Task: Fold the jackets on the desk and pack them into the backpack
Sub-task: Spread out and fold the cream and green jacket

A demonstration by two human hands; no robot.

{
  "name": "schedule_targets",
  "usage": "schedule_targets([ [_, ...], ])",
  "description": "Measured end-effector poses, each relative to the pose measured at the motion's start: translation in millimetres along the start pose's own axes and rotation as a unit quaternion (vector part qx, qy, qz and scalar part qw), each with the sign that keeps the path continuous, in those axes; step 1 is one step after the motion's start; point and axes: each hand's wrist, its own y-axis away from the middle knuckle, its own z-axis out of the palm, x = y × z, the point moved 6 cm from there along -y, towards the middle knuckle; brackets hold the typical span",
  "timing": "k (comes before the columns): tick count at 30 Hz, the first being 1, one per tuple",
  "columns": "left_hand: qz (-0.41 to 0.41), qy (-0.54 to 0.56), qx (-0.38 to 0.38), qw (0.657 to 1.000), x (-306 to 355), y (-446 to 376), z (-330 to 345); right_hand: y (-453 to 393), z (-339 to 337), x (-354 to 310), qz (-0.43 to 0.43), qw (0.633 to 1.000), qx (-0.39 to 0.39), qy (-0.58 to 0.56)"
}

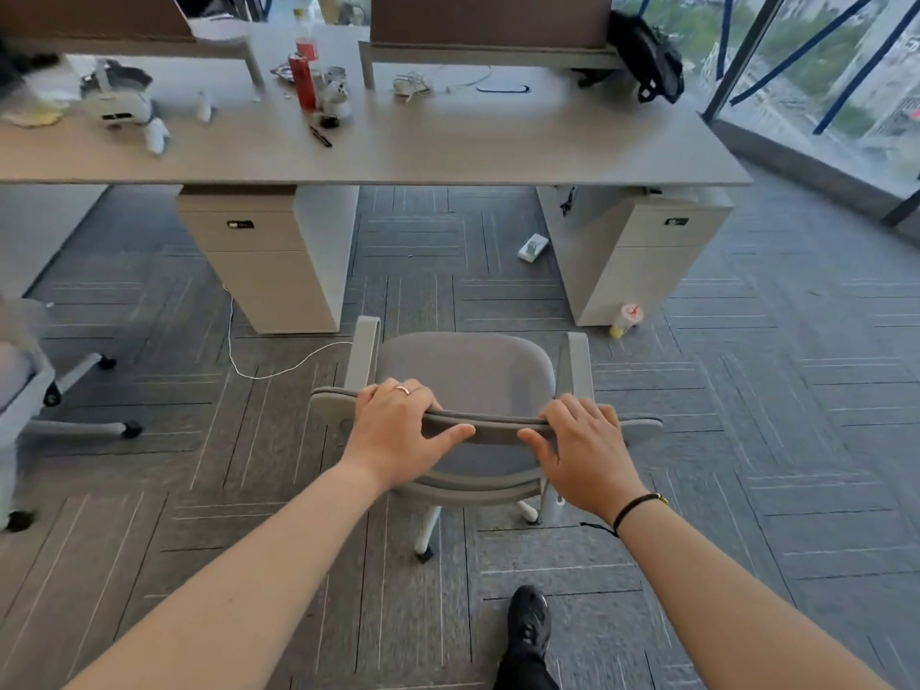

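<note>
Black backpack (647, 57) sits at the desk's (498, 141) far right corner, about 1 o'clock from me, leaning against the brown divider panel (488, 17). Its strap hangs over the desk end toward the window (821, 67). Cannot make out any jackets on the desk from here; a dark blurred mass at the far left, 11 o'clock, is too smeared to name.

My left hand (398, 430) grips the top edge of the grey chair's (468, 376) backrest, fingers curled over the front, thumb stretched along the rear face. A ring shows on one finger. My right hand (582, 450) holds the same edge just beside it, fingers over the top, thumb underneath pointing toward the left thumb. Black cord around the right wrist.

Chair stands at 12 o'clock, between me and the desk, seat facing the desk.

On the desk at 11 o'clock: red can (302, 82), black pen (320, 135), a white headset-like device (117, 99). White cable (279, 371) on the carpet at 10 o'clock. A drink cup (625, 321) lies on the floor by the right pedestal. My black shoe (530, 625) at 6 o'clock.
</note>
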Motion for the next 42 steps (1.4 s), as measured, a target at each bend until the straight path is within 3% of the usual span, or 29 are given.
schedule_targets([
  [17,-0.081,-0.073,-0.057,0.992,17,-233,31,-225,10,129,-0.04,0.997,-0.055,-0.025],
  [29,-0.084,-0.073,0.022,0.994,27,-419,61,-395,15,239,-0.029,0.997,-0.065,0.01],
  [34,-0.081,-0.064,0.0,0.995,28,-506,66,-474,17,280,-0.013,0.993,-0.119,0.008],
  [42,-0.091,-0.072,-0.014,0.993,24,-627,74,-576,21,333,-0.026,0.996,-0.083,0.004],
])
